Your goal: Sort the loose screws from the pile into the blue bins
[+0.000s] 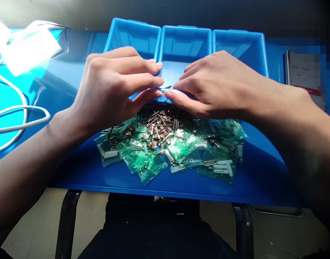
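My left hand is closed in a pinch over the front rim of the middle blue bin. A thin dark pointed piece sticks out by its thumb and forefinger tips; it is too small to name surely. Close beside it, my right hand has its fingers curled and thumb pressed in; what they hold, if anything, is hidden. Below both hands lies a heap of loose metal screws, with darker ones behind. Around the heap are several clear greenish plastic packets holding screws and white plastic parts.
The left blue bin and right blue bin flank the middle one. A white cable loops across the blue table at left, near a bright white object. A device with a timer display stands at right.
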Motion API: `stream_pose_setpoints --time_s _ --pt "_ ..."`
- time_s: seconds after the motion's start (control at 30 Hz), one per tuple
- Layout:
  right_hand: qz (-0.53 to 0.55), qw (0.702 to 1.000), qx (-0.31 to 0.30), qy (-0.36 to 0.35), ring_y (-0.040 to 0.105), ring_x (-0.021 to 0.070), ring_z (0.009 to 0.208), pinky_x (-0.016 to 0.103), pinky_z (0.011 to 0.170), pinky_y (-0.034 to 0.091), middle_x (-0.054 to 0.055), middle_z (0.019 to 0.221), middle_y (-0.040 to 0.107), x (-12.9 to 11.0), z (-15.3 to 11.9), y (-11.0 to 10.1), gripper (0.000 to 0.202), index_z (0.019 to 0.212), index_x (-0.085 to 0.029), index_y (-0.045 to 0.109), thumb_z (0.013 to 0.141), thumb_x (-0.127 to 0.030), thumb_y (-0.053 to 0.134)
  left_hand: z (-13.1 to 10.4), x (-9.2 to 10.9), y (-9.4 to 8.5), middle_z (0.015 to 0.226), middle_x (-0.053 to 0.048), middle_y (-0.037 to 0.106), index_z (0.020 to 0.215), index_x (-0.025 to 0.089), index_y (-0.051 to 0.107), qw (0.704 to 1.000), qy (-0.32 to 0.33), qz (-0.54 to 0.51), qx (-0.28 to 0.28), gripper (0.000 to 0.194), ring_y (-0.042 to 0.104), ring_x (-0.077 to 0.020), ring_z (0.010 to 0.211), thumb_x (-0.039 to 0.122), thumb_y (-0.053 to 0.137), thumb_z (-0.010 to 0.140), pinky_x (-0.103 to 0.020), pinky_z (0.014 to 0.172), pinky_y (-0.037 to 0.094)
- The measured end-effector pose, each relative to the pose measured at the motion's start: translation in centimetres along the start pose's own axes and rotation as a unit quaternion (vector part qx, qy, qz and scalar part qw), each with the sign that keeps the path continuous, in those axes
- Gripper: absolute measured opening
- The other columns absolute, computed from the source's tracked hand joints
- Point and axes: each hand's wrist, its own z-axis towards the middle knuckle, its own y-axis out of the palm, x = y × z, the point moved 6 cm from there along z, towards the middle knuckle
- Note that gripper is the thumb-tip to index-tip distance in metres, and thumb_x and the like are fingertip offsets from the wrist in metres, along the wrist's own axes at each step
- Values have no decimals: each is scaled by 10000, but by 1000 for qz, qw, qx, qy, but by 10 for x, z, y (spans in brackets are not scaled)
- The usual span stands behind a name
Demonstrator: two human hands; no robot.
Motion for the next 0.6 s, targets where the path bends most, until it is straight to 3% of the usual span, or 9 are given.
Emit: stream_pose_setpoints --time_s 0.2,0.37,0.6 --pt "-6 1000 14 -11 453 202 778 415 729 285 90 786 621 0 0 -2 648 672 -209 487 1070 -619 182 2 0 1 1296 -74 757 1233 195 729 1000 -2 9 -5 303 752 -248 1124 396 722 1006 -348 911 623" --pt "48 998 17 -44 390 192 770 400 723 273 78 670 508 3 -1 0 697 579 -209 374 1076 -656 175 3 2 2 1295 -71 757 1221 192 724 1000 -9 10 -12 267 751 -260 1133 343 732 1002 -355 893 622" --pt "52 997 48 -30 339 195 727 396 704 216 72 624 479 2 0 -7 689 572 -214 334 1088 -640 171 4 5 0 1256 -95 766 1160 169 727 1000 11 26 1 239 766 -283 1065 297 778 964 -356 821 611"
